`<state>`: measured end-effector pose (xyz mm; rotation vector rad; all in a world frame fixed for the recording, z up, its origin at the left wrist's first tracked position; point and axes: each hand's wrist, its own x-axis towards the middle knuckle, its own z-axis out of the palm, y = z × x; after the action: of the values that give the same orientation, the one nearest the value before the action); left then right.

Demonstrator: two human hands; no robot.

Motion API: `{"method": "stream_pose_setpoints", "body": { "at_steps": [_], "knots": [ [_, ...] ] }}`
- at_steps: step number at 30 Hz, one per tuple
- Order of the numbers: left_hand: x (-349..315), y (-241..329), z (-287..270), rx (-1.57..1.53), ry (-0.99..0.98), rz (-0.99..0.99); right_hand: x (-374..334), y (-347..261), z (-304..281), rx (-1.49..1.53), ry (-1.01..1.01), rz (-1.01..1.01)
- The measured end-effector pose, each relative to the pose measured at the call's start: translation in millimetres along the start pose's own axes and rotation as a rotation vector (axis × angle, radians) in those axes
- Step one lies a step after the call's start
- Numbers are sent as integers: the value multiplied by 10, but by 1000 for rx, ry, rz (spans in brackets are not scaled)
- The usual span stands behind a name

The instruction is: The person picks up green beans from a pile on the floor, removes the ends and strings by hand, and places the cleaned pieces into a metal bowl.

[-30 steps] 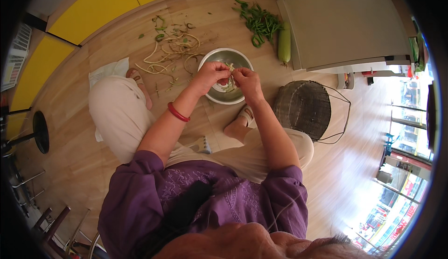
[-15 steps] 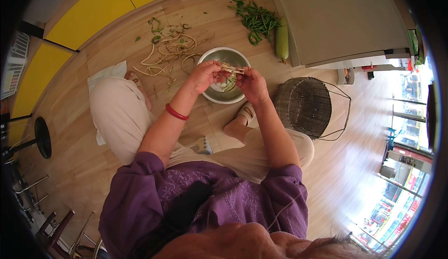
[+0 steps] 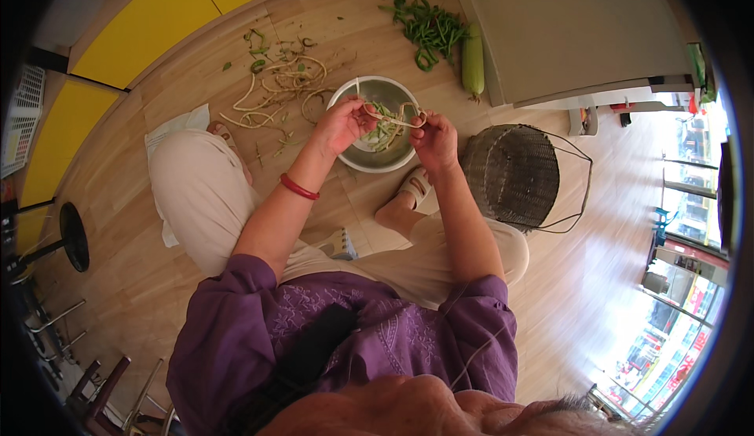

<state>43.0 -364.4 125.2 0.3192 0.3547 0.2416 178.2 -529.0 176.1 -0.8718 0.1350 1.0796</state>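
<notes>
A pale long bean (image 3: 398, 122) is stretched in a loose curve between my hands. At its left end the fingers of my left hand (image 3: 343, 127) are closed on it, with a red bangle (image 3: 299, 188) on that wrist. My right hand (image 3: 435, 142) pinches the other end, which loops up near the fingertips. Both hands are above a round metal bowl (image 3: 372, 170) on the floor. Broken green bean pieces (image 3: 385, 135) lie inside the bowl, and another pale strand (image 3: 358, 86) hangs over its far rim.
Whole pale long beans (image 3: 267, 110) and green scraps lie left of the bowl. Beyond it are a heap of green peppers (image 3: 430, 31) and a light green gourd (image 3: 473, 63) beside a grey cabinet (image 3: 573, 27). A dark wicker basket (image 3: 503, 177) lies tipped at the right.
My hands have moved apart, and the bean that was bunched between them is now drawn out. The pale strand over the bowl's far rim now shows.
</notes>
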Motion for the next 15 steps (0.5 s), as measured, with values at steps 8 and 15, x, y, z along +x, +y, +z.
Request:
{"method": "stream_pose_setpoints", "body": {
  "at_steps": [8,15],
  "knots": [
    [65,-8,-135,-1,191,80,-4,-55,-24,82,-22,36],
    [110,34,-195,-78,292,95,0,-69,-40,78,47,51]
  ]
}}
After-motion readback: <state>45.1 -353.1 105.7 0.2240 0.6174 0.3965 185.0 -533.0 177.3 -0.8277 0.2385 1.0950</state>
